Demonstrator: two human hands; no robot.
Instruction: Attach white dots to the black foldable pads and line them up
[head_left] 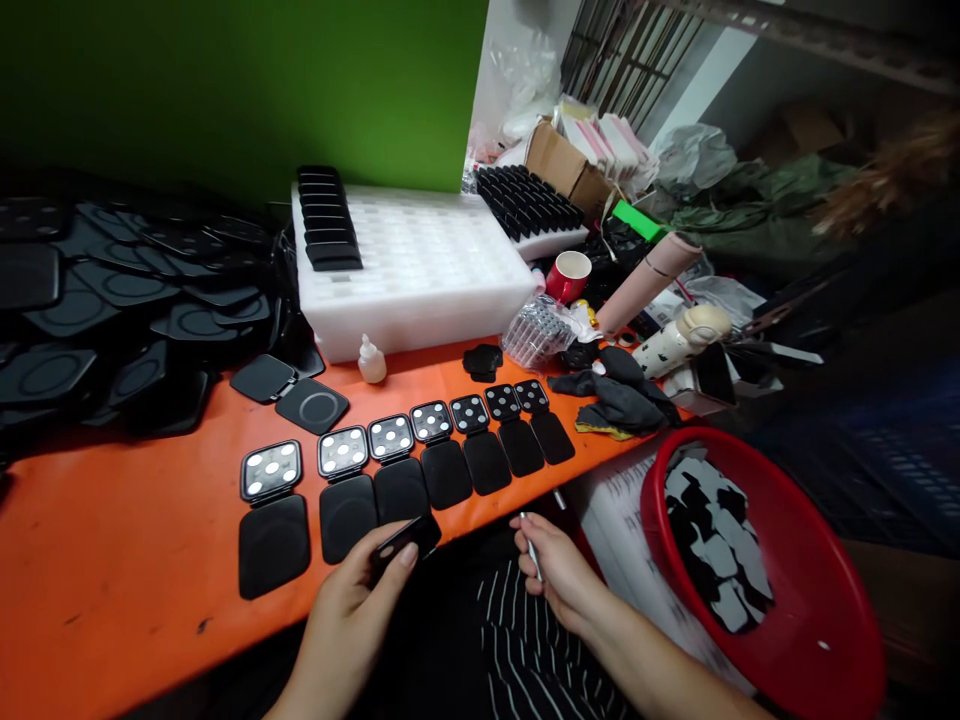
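Note:
My left hand (356, 605) grips a small black part (411, 540) at the table's front edge, thumb on top. To its right, over the lap, my right hand (555, 568) has its fingers closed round a thin silver tool (532, 550). Beyond my hands, a row of several opened black cases lies on the orange table (135, 560). Their upper halves, such as this dotted panel (271, 470), show pale round dots; their lower halves, like this black pad (274, 546), are plain. The nearest lower halves lie just beyond my left hand.
Black cases (67, 300) are heaped at the left. A white foam block (427, 260) stands behind a small dropper bottle (371, 360). Toward the right are a red mug (568, 277), dark gloves (619, 400) and a red basin (817, 590) holding black and white pieces.

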